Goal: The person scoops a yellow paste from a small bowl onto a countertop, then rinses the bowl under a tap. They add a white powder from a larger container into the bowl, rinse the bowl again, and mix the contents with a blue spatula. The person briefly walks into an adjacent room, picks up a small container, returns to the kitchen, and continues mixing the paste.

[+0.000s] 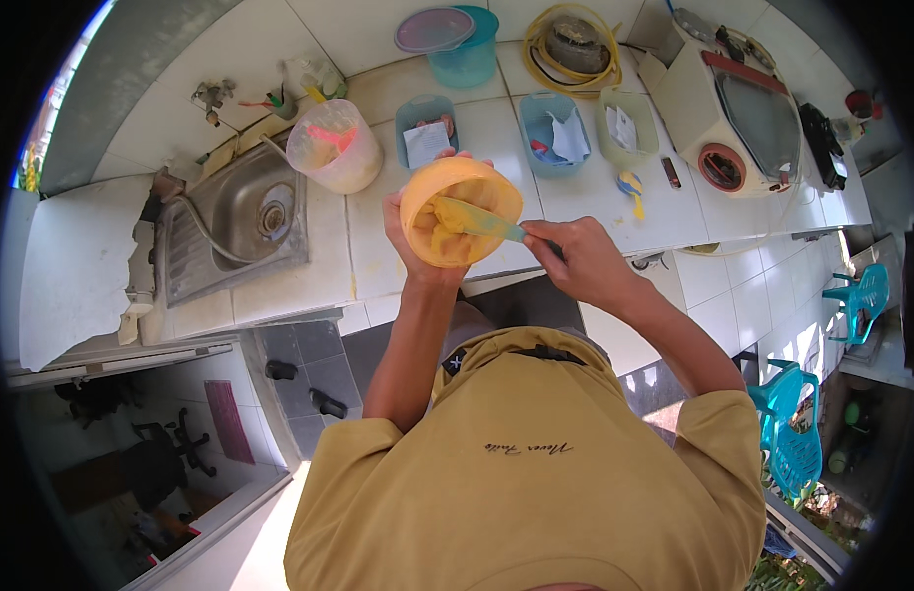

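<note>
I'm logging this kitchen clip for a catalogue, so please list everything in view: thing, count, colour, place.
Bowl: one, orange, held over the counter edge.
Spatula: one, teal blade smeared yellow, inside the bowl.
Sink: one, steel, left in the counter.
Pitcher: one, clear, right of the sink.
Small tubs: three, two teal and one pale green, behind the bowl.
Lidded container: one, teal, far back.
Hose coil: one, yellow, back.
Appliance: one, cream, right.
Chairs: two, teal, right floor.
Left hand: holds the bowl.
Right hand: grips the spatula.
</note>
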Demonstrator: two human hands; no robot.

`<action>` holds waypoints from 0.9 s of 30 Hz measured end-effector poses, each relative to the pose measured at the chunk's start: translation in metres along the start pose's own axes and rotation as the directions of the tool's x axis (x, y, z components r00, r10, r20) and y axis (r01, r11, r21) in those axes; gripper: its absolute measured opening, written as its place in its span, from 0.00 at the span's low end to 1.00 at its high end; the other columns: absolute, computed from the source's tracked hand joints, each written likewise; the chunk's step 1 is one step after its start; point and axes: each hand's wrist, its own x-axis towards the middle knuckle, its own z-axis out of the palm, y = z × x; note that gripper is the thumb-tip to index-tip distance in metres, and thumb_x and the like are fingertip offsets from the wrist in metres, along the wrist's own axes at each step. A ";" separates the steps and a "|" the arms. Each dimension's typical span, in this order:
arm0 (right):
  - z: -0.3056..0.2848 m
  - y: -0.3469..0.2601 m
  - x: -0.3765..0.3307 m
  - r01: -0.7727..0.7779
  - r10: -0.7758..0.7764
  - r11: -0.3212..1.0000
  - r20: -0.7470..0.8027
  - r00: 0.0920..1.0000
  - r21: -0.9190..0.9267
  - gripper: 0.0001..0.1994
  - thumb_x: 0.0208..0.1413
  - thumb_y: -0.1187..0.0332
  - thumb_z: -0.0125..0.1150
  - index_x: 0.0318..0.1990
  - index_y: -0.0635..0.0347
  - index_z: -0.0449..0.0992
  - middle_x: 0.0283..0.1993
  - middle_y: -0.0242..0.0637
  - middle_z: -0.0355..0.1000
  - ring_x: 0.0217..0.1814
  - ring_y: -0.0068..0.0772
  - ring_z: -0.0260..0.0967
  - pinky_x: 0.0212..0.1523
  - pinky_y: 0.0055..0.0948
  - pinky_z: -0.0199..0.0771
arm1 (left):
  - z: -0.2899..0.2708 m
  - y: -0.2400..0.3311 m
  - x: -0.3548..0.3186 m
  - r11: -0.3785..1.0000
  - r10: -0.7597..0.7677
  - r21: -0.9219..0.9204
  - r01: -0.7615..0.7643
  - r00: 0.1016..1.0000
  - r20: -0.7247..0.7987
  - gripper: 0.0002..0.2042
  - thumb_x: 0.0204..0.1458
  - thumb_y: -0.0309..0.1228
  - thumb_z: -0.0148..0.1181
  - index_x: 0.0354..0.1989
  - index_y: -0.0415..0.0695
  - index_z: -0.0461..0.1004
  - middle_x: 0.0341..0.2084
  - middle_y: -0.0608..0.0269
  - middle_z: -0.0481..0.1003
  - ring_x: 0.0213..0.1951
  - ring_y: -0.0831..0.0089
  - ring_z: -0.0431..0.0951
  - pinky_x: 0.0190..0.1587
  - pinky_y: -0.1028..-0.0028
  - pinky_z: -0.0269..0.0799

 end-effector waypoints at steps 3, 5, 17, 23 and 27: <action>0.042 -0.006 -0.015 -0.221 0.198 0.835 0.101 0.975 0.503 0.12 0.61 0.70 0.55 0.49 0.63 0.77 0.20 0.35 0.67 0.20 0.23 0.66 0.19 0.30 0.63 | -0.008 -0.002 0.003 0.998 0.062 0.018 -0.062 0.998 0.004 0.29 0.57 0.51 0.36 0.55 0.39 0.67 0.50 0.55 0.72 0.53 0.57 0.71 0.60 0.57 0.64; 0.042 -0.019 -0.019 -0.441 0.294 0.380 0.346 0.891 0.813 0.13 0.62 0.68 0.55 0.49 0.64 0.76 0.20 0.31 0.66 0.20 0.16 0.61 0.18 0.22 0.57 | -0.010 -0.004 0.006 0.980 0.152 0.149 -0.134 0.982 -0.114 0.27 0.55 0.46 0.34 0.54 0.40 0.67 0.49 0.54 0.73 0.51 0.56 0.72 0.56 0.56 0.67; 0.083 -0.003 -0.034 0.036 -0.069 0.996 -0.482 0.874 -0.077 0.27 0.50 0.78 0.59 0.59 0.45 0.73 0.32 0.34 0.68 0.25 0.29 0.66 0.25 0.27 0.71 | -0.033 -0.017 -0.013 0.987 0.159 0.058 -0.148 0.901 -0.405 0.26 0.59 0.50 0.40 0.58 0.45 0.66 0.54 0.54 0.70 0.55 0.54 0.71 0.55 0.50 0.70; 0.075 0.015 -0.093 -0.113 0.075 0.989 -0.338 0.938 -0.094 0.26 0.51 0.77 0.60 0.59 0.43 0.72 0.31 0.32 0.65 0.25 0.30 0.67 0.23 0.27 0.71 | -0.049 -0.023 -0.005 0.994 0.095 0.008 -0.111 0.803 -0.589 0.24 0.54 0.42 0.35 0.56 0.46 0.66 0.52 0.57 0.69 0.54 0.57 0.71 0.53 0.52 0.71; 0.034 0.022 -0.109 -0.210 0.245 0.966 -0.279 0.929 0.148 0.22 0.54 0.77 0.57 0.58 0.49 0.74 0.31 0.37 0.71 0.24 0.33 0.70 0.26 0.29 0.71 | -0.038 -0.030 -0.004 0.996 0.092 0.054 -0.075 0.835 -0.542 0.25 0.55 0.44 0.35 0.56 0.46 0.66 0.51 0.57 0.70 0.53 0.58 0.71 0.54 0.54 0.71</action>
